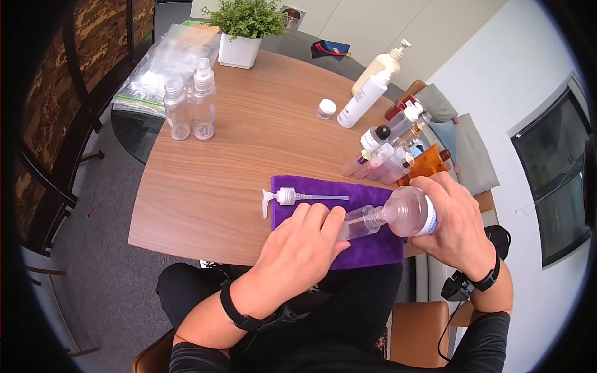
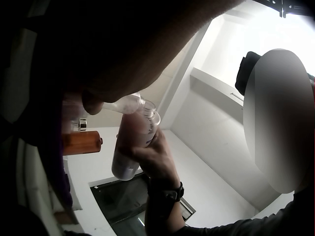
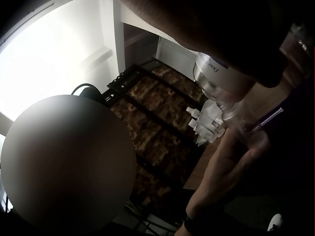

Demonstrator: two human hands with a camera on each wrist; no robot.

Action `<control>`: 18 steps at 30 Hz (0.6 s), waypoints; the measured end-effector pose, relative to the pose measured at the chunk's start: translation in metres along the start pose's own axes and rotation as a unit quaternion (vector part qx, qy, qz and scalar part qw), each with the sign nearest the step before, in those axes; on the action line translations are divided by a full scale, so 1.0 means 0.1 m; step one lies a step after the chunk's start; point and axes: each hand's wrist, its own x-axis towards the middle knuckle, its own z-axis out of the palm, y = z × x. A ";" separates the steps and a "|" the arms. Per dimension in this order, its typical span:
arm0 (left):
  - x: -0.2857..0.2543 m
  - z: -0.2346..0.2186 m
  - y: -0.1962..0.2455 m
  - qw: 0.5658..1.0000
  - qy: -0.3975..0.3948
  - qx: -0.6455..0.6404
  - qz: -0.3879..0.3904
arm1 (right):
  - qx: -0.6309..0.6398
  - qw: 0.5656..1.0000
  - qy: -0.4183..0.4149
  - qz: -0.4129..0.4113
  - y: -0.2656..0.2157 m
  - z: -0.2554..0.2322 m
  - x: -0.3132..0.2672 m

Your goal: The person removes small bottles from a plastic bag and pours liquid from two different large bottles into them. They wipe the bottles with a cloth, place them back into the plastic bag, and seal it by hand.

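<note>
My left hand (image 1: 297, 248) grips a small clear bottle (image 1: 359, 224) lying nearly level over a purple cloth (image 1: 373, 256). My right hand (image 1: 459, 227) grips a larger clear bottle (image 1: 407, 210) with a printed label, tipped so its neck meets the small bottle's mouth. Pinkish liquid shows in the larger bottle (image 2: 129, 140) in the left wrist view. In the right wrist view the small bottle (image 3: 243, 120) sits under the larger one's neck. A white pump top (image 1: 286, 196) with a long clear tube lies on the cloth's far left part, beyond my left hand.
Two clear bottles (image 1: 204, 105) stand at the table's left. Several small bottles (image 1: 388, 165) and an amber bottle (image 1: 430, 163) crowd the right edge. Behind them are a white bottle (image 1: 364, 102), a cream pump bottle (image 1: 378, 67) and a small jar (image 1: 326, 109). A potted plant (image 1: 238, 51) stands far back.
</note>
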 end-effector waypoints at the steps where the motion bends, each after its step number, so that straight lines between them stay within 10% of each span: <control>1: 0.00 0.00 0.00 1.000 0.001 0.001 0.001 | 0.002 1.000 0.001 -0.001 0.00 0.00 0.00; 18: 0.00 0.01 -0.01 1.000 0.009 -0.001 0.005 | -0.005 1.000 -0.005 0.002 0.00 -0.01 0.00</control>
